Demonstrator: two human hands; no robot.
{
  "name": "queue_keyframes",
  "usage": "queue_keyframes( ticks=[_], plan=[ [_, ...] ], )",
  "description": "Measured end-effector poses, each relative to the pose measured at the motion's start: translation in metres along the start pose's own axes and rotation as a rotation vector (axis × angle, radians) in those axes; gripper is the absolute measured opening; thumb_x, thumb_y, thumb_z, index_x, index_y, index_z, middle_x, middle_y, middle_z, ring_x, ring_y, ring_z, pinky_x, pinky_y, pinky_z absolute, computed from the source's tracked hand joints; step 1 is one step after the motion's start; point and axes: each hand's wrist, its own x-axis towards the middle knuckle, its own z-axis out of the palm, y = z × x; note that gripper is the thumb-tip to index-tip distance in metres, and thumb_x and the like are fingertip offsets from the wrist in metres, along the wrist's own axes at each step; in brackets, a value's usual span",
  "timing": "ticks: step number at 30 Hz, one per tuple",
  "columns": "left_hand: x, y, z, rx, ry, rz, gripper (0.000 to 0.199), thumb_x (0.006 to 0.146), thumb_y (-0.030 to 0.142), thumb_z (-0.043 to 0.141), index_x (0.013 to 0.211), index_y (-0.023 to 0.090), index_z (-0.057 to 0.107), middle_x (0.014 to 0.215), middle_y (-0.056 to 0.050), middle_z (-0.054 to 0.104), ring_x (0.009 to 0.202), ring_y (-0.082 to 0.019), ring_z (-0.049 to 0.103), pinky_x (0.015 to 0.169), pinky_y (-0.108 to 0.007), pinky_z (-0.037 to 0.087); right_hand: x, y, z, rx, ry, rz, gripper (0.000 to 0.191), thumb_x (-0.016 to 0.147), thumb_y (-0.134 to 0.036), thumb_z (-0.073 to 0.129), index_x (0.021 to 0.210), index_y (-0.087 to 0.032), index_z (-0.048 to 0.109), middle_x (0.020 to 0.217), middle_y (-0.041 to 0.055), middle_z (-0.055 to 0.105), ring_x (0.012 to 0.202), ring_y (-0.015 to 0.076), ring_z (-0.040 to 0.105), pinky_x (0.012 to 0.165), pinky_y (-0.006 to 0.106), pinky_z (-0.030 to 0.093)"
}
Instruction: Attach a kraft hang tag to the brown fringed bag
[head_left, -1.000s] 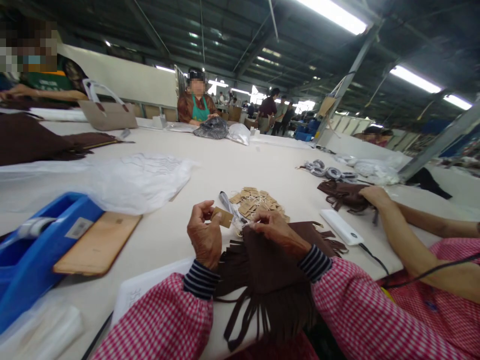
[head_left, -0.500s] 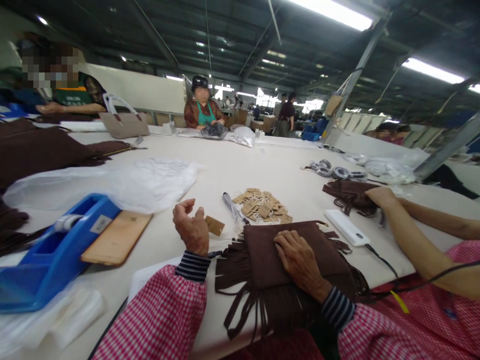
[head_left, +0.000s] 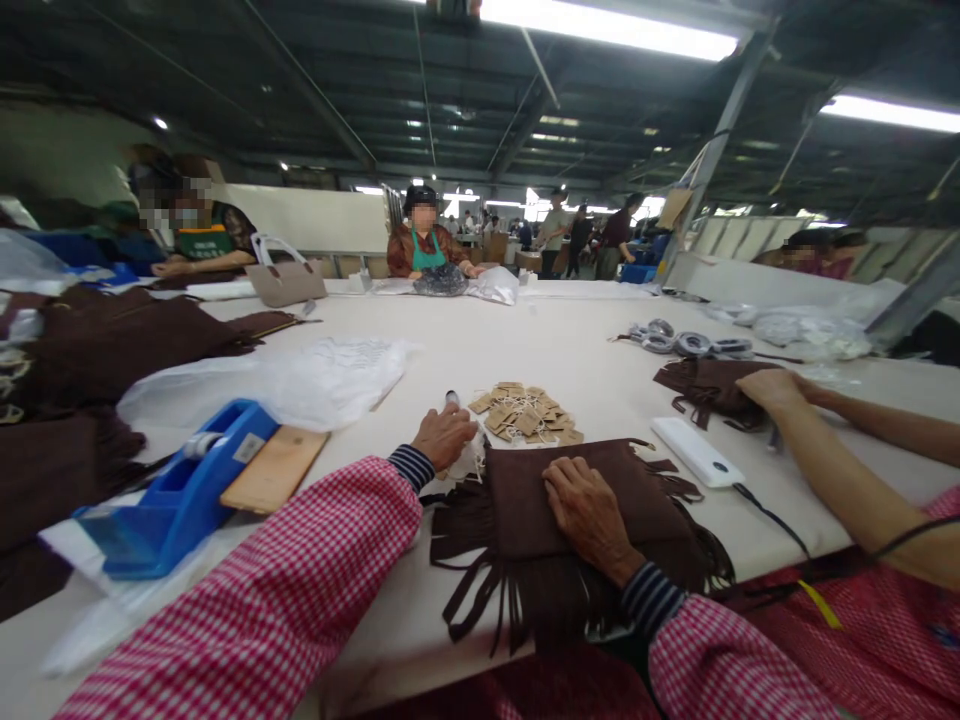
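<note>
Brown fringed bag (head_left: 525, 505), blue tape dispenser (head_left: 180, 495), pink-checked sleeves (head_left: 300, 590).

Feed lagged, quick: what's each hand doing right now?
Left hand: closed over a small dark-tipped tool.
Right hand: open, flat on the brown fringed bag.

Factory floor: shared worktable (head_left: 585, 340), strip lights (head_left: 607, 28)

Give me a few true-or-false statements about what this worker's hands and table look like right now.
1. The right hand lies flat on the brown fringed bag. True.
2. The left hand holds the blue tape dispenser. False: it reaches forward beside the pile of paper tags, away from the dispenser.
3. A white power bank lies to the right of the bag. True.
4. The paper tags sit on top of the bag. False: they lie on the table beyond it.
</note>
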Motion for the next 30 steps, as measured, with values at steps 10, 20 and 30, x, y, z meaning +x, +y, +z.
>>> queue_keyframes(
  ticks=[10, 20, 30],
  plan=[
    [-0.019, -0.011, -0.001, -0.013, 0.035, -0.044, 0.025, 0.097, 0.014, 0.052, 0.122, 0.017, 0.055, 0.121, -0.012, 0.063, 0.119, -0.030, 0.051, 0.091, -0.043, 0.046, 0.001, -0.001, -0.001, -0.031, 0.007, 0.012, 0.013, 0.100, -0.008, 0.068, 0.101, -0.018, 0.061, 0.105, 0.0050, 0.057, 0.099, 0.0271, 0.048, 0.084, 0.041, 0.036],
    [-0.033, -0.005, 0.015, -0.133, -0.058, 0.105, 0.009, 0.096, 0.023, 0.059, 0.098, 0.019, 0.067, 0.108, -0.008, 0.063, 0.104, -0.026, 0.053, 0.088, -0.036, 0.045, 0.000, 0.001, 0.001, 0.003, 0.018, 0.007, 0.011, 0.099, -0.008, 0.063, 0.102, -0.018, 0.060, 0.105, 0.0058, 0.058, 0.099, 0.0275, 0.049, 0.084, 0.040, 0.036],
    [-0.042, -0.043, 0.015, -0.273, -0.097, 0.138, 0.012, 0.089, 0.014, 0.053, 0.094, 0.018, 0.064, 0.101, -0.005, 0.064, 0.095, -0.020, 0.060, 0.084, -0.030, 0.043, 0.000, 0.002, -0.001, 0.028, 0.013, 0.012, 0.010, 0.100, -0.008, 0.063, 0.102, -0.018, 0.061, 0.104, 0.0053, 0.058, 0.098, 0.0269, 0.049, 0.084, 0.040, 0.037]
  ],
)
